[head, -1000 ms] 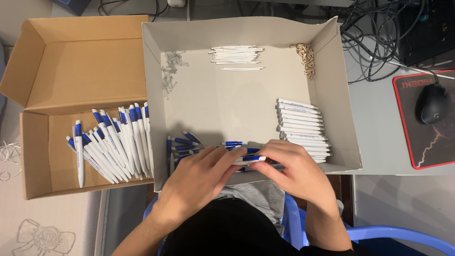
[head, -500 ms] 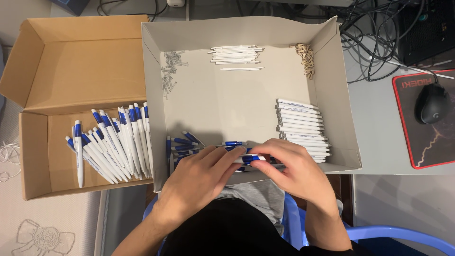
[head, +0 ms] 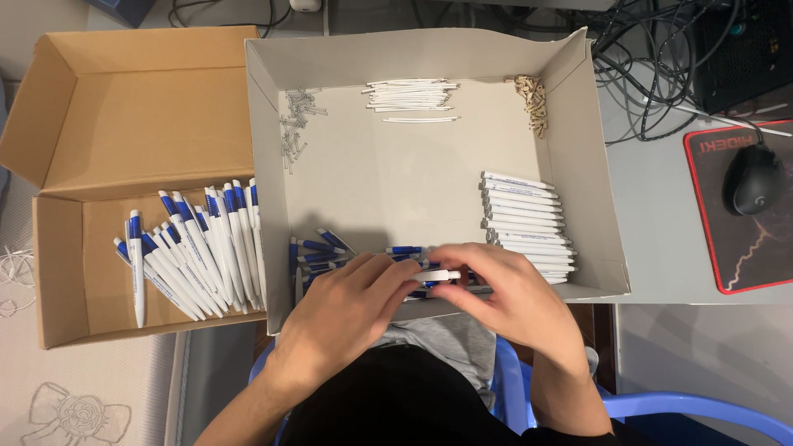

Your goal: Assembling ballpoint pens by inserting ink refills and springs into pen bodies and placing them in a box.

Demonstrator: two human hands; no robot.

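— So, what are the hands doing?

— Both meet at the near edge of the grey tray (head: 591,165). The left hand (head: 347,310) and the right hand (head: 508,301) pinch a white pen part (head: 438,275) between their fingertips, one hand at each end, fingers closed on it. It lies level, just above the tray's near wall.

— What lies under them?

— Blue parts (head: 318,248), scattered in the tray's near left corner, some hidden by the left hand. Whether the held piece has a blue end I cannot tell; the fingers cover it.

— And the rest of the tray?

— White barrels (head: 520,211) are stacked in a neat row at the right, just beside the right hand. At the far side sits a bundle of thin white refills (head: 410,93). Small metal springs (head: 296,124) are heaped in the far left corner, and a clump of tan bits (head: 533,99) in the far right one.

— Anything beside the tray?

— A brown box (head: 107,107), touching the tray's left wall, holds finished pens (head: 194,248), white with blue ends, lying fanned side by side. To the right, well apart, a black mouse (head: 753,179) rests on a red-edged pad (head: 743,264), with cables (head: 652,58) behind.
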